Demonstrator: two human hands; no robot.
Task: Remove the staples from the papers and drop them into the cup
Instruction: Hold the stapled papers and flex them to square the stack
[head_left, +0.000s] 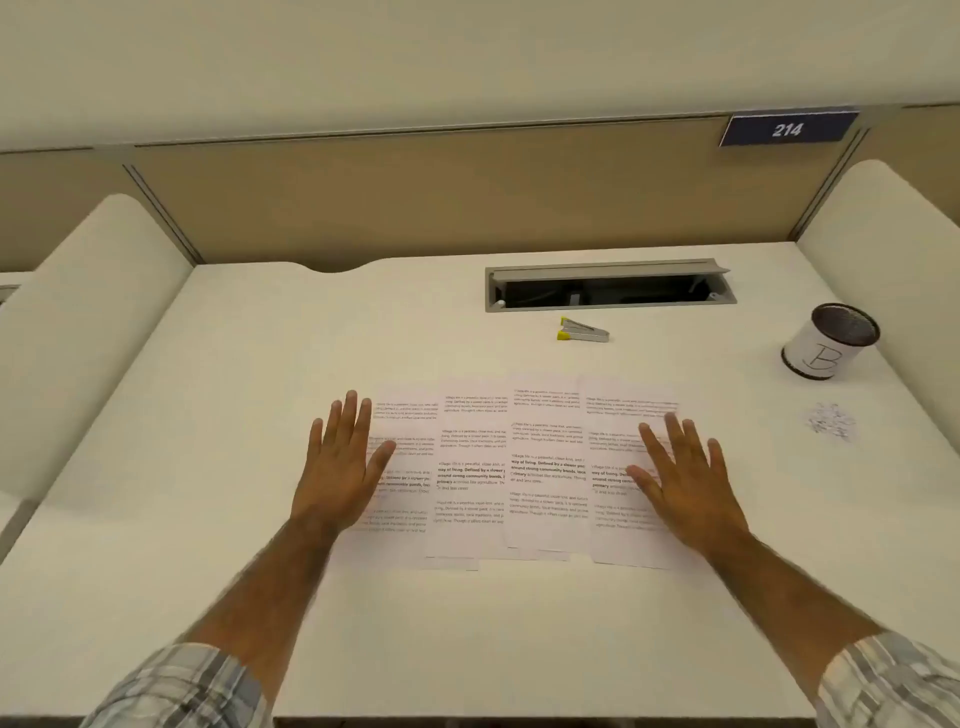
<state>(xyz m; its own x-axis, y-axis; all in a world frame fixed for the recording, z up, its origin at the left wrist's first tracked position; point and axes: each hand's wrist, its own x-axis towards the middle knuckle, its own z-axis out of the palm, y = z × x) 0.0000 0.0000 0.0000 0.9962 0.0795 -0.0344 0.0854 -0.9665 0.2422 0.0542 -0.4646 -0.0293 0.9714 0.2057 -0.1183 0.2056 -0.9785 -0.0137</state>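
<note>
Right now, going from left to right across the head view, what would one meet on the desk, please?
left hand → staple remover → right hand → cup

Staple remover (583, 330) behind papers (511, 470); cup (830, 340) far right.

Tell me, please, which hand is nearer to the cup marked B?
The right hand. It lies open over the rightmost of the papers, below-left of the cup in the view; the left hand is over the leftmost sheet, much farther off.
</note>
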